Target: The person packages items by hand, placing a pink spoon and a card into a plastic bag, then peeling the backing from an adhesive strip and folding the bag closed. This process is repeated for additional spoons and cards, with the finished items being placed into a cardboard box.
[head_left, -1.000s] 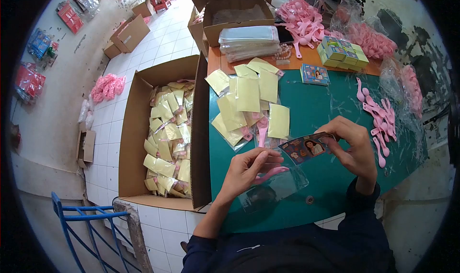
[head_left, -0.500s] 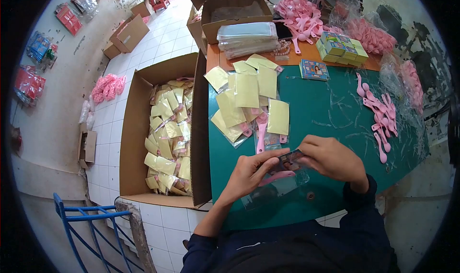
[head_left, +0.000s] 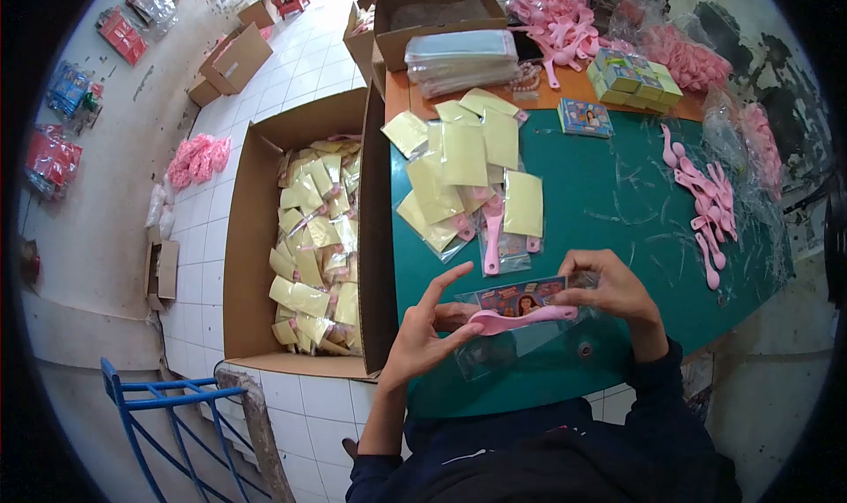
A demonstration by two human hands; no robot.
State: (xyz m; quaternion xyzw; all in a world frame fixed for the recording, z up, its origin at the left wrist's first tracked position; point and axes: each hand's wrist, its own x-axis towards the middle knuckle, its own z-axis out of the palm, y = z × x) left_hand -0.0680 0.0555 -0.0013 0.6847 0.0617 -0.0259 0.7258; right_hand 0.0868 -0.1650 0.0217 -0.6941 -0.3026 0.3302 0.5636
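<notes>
Between my hands is a clear plastic bag [head_left: 494, 353] with a printed card [head_left: 520, 298] and a pink spoon [head_left: 528, 319]. My left hand [head_left: 423, 334] pinches the left end, thumb at the spoon's bowl and index finger raised. My right hand [head_left: 610, 289] grips the right end of the bag by the card's edge, near the spoon's handle tip. The bag's lower part hangs loose over the green table top [head_left: 609, 190]. Just beyond my hands lies a pile of filled bags with yellow card backs [head_left: 460, 153], one pink spoon [head_left: 492, 234] showing among them.
A deep cardboard box [head_left: 375, 238] full of similar packets stands left of the table. Loose pink spoons [head_left: 706, 203] lie at the right. Stacked cards [head_left: 584, 117], a stack of clear bags [head_left: 461, 57] and more pink spoons sit at the back. A blue metal frame [head_left: 168, 401] stands lower left.
The card now lies flatter behind the spoon, its printed face in view. My left fingers have spread, the index finger lifting, and the spoon has come up and right with the bag.
</notes>
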